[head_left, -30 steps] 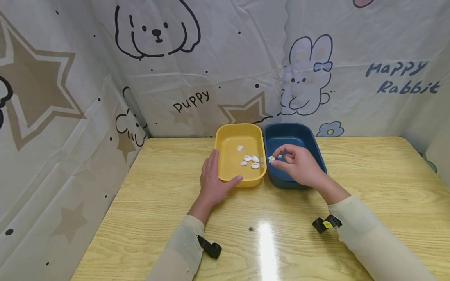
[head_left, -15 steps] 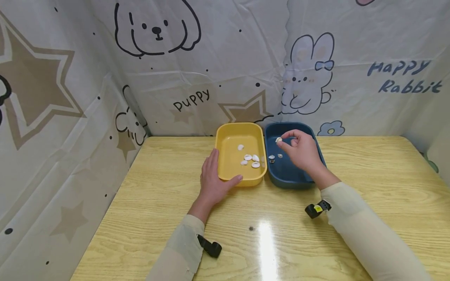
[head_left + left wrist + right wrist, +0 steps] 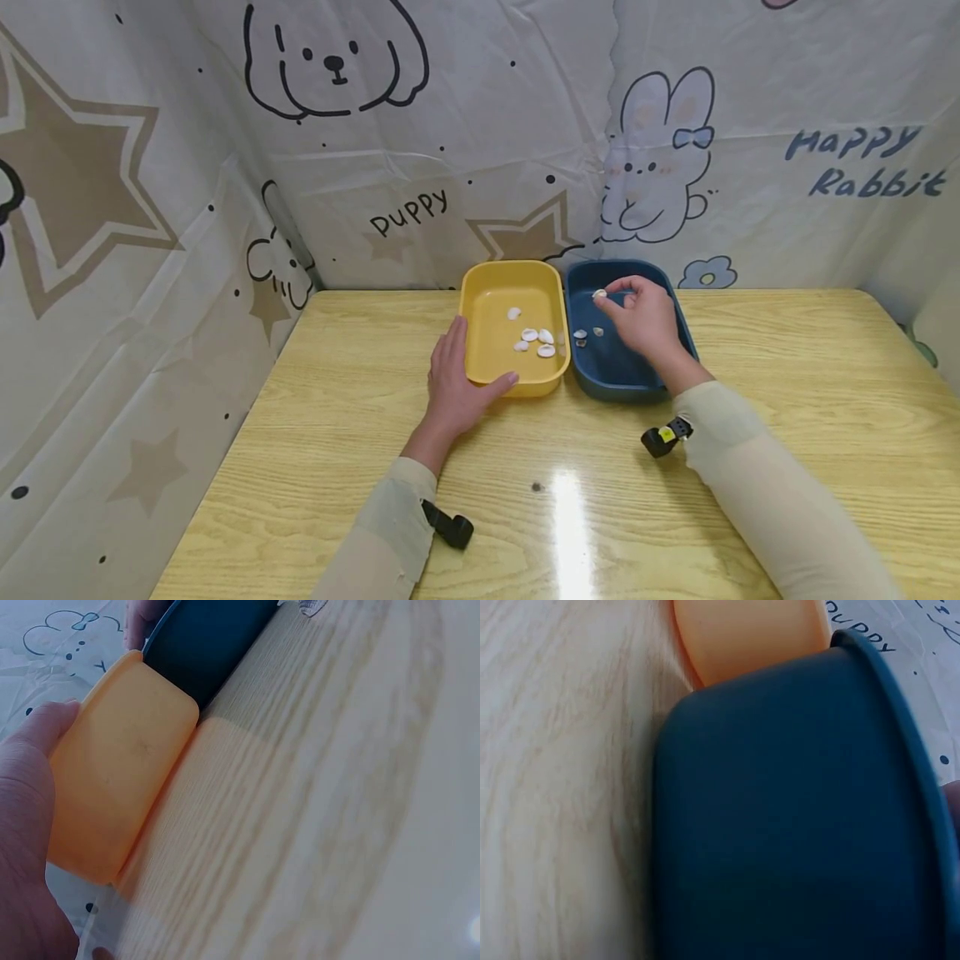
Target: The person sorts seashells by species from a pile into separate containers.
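In the head view, my right hand (image 3: 647,321) is over the blue bin (image 3: 626,385) and pinches a small white seashell (image 3: 599,294) between thumb and fingertips. Several small shells (image 3: 580,334) lie on that bin's floor, near its left wall. To its left, the yellow bin (image 3: 487,358) holds several white shells (image 3: 546,351). My left hand (image 3: 457,387) rests against the yellow bin's near left corner, its fingers straight along the left side and its thumb at the front rim. In the right wrist view, the blue bin's outer wall (image 3: 795,810) hides the pinched shell.
Both bins stand side by side at the back of a wooden table (image 3: 360,467). Behind them hangs a printed cloth (image 3: 450,108) with cartoon animals. A black wrist camera (image 3: 448,527) is strapped on the left sleeve, another camera (image 3: 663,437) on the right.
My right hand has carried the pinched shell from the blue bin's left side toward its back, uncovering the shells there. The left hand stays in place on the yellow bin.
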`<act>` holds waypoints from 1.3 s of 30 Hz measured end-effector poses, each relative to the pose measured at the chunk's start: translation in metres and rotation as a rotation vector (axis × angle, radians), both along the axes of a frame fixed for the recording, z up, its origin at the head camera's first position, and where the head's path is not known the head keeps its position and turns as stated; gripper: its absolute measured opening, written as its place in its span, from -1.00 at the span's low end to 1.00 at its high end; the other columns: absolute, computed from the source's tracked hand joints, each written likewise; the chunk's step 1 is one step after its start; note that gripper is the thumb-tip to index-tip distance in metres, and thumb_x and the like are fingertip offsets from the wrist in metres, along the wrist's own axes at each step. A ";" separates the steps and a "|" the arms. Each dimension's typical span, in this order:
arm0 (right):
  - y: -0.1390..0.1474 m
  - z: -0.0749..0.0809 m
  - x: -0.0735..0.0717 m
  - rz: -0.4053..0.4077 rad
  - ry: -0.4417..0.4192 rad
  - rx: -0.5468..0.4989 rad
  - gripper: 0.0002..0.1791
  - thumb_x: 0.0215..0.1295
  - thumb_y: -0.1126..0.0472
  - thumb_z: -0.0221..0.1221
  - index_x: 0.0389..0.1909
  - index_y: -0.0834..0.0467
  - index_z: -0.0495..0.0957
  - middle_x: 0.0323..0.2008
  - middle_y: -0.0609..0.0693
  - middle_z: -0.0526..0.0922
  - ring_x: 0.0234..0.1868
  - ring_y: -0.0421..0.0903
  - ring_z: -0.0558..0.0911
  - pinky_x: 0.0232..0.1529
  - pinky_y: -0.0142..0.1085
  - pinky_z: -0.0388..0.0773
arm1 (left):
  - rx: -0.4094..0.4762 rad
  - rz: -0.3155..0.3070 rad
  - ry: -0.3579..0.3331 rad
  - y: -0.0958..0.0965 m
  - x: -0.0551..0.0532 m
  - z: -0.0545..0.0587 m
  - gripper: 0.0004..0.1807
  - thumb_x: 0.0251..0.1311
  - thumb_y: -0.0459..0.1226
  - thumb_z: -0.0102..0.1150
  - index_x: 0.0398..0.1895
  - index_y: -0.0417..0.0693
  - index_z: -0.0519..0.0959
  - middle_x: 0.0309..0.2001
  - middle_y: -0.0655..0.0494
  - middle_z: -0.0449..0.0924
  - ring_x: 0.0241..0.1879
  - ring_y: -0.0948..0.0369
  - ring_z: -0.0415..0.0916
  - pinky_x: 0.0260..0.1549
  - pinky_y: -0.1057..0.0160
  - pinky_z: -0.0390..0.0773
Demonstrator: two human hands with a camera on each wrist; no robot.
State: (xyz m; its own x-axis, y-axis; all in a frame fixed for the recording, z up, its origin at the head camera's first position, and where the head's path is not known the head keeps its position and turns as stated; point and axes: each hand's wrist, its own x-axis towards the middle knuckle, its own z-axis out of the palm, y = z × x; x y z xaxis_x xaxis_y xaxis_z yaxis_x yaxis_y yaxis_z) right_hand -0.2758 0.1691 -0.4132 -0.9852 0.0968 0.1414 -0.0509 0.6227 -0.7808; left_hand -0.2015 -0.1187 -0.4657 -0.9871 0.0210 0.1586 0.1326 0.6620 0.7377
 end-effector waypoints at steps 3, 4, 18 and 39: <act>0.001 -0.004 -0.002 -0.011 -0.025 0.007 -0.59 0.35 -0.07 0.28 -0.02 0.17 0.58 -0.73 -0.06 0.22 -0.75 -0.09 0.24 -0.71 -0.27 0.15 | -0.003 -0.002 0.000 0.000 0.000 0.000 0.29 -0.02 0.32 0.36 0.63 0.17 -0.20 0.59 0.32 -0.26 0.53 0.12 -0.29 0.39 -0.15 -0.12; 0.001 -0.005 -0.003 -0.016 -0.034 0.007 -0.59 0.35 -0.07 0.28 -0.02 0.16 0.58 -0.73 -0.06 0.22 -0.75 -0.09 0.25 -0.70 -0.27 0.16 | -0.004 -0.003 -0.001 0.000 0.000 0.000 0.29 -0.02 0.32 0.36 0.63 0.17 -0.20 0.59 0.31 -0.26 0.53 0.11 -0.29 0.39 -0.15 -0.12; 0.001 -0.013 -0.008 0.004 -0.099 -0.009 -0.60 0.36 -0.03 0.28 0.00 0.18 0.56 -0.71 -0.05 0.29 -0.74 -0.08 0.33 -0.70 -0.29 0.23 | -0.006 -0.001 -0.011 0.000 0.000 0.001 0.29 -0.02 0.33 0.35 0.64 0.14 -0.19 0.59 0.32 -0.26 0.52 0.12 -0.29 0.39 -0.15 -0.13; -0.001 -0.004 0.001 -0.002 -0.050 -0.033 -0.59 0.34 -0.09 0.28 -0.01 0.14 0.57 -0.73 -0.05 0.27 -0.78 -0.10 0.27 -0.75 -0.30 0.20 | -0.001 -0.002 0.003 0.000 0.001 0.002 0.30 -0.02 0.32 0.36 0.63 0.14 -0.20 0.60 0.28 -0.24 0.52 0.05 -0.27 0.38 -0.17 -0.12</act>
